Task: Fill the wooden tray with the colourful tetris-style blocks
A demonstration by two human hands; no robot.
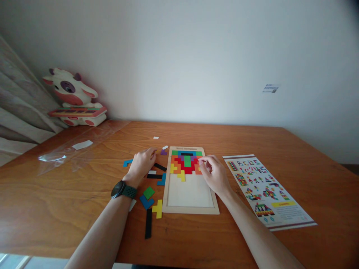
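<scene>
A wooden puzzle tray (188, 212) lies on the table, its upper half filled with coloured block pieces. Over the tray's right rim, my right hand (215, 172) has thumb and fingers drawn together at the red pieces (187, 169); whatever it pinches is hidden. My left hand (143, 162), a dark watch on its wrist, is left of the tray with fingers curled. A bit of yellow shows at its fingertips, too small to name. Near it lie a purple piece (163, 152), a blue piece (127, 163) and black strips (155, 176).
Closer to me are a green square (149, 192), a yellow piece (158, 209) and a black strip (148, 224). A printed pattern sheet (269, 192) lies on the right. Clear plastic wrap (61, 158) and a cow toy keyboard (78, 99) are at left, below a wall.
</scene>
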